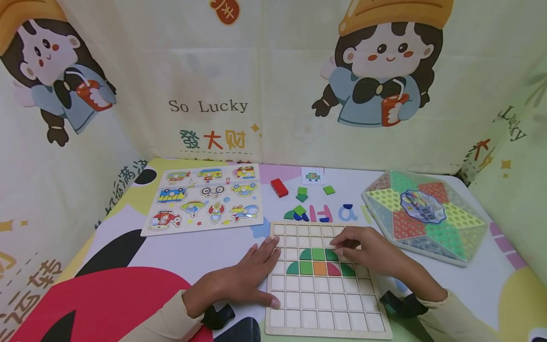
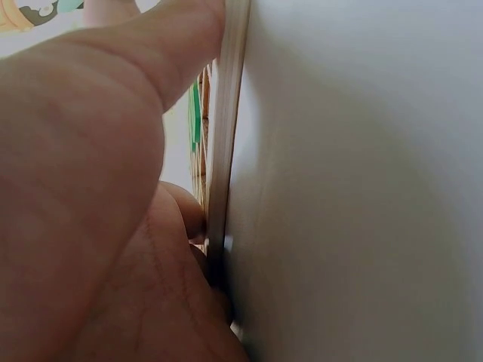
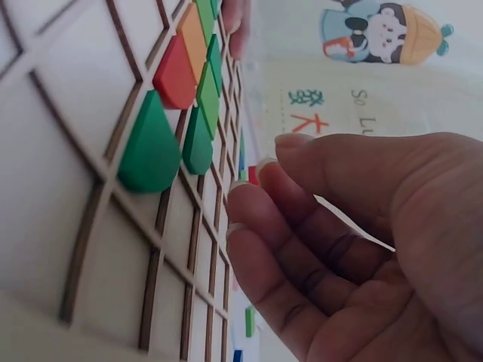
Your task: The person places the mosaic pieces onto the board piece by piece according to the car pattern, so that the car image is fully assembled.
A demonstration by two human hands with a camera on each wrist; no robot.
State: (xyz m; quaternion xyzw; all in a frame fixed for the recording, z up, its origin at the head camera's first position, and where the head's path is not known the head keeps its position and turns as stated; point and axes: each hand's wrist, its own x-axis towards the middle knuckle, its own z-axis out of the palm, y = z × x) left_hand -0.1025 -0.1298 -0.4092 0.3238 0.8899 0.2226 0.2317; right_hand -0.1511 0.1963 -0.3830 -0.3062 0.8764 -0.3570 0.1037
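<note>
A wooden grid board (image 1: 329, 320) lies flat on the table, with colored tiles in two of its rows. The upper row holds a light green square (image 1: 318, 254) between two dark green rounded tiles. Below it sit dark green, light green, orange (image 1: 319, 269) and red rounded (image 1: 333, 270) tiles, ending in a dark green rounded tile (image 3: 151, 147) at the right. My left hand (image 1: 239, 278) rests with spread fingers on the board's left edge. Over the board's right side hovers my right hand (image 1: 372, 249), its fingers loosely bent; the right wrist view shows nothing between thumb and fingertips.
Behind the board lie loose green and blue tiles (image 1: 300, 210), a red block (image 1: 279, 187) and a small pattern card (image 1: 313, 175). A vehicle puzzle board (image 1: 205, 199) is at the back left. A hexagonal checkers box (image 1: 427, 216) is at the right.
</note>
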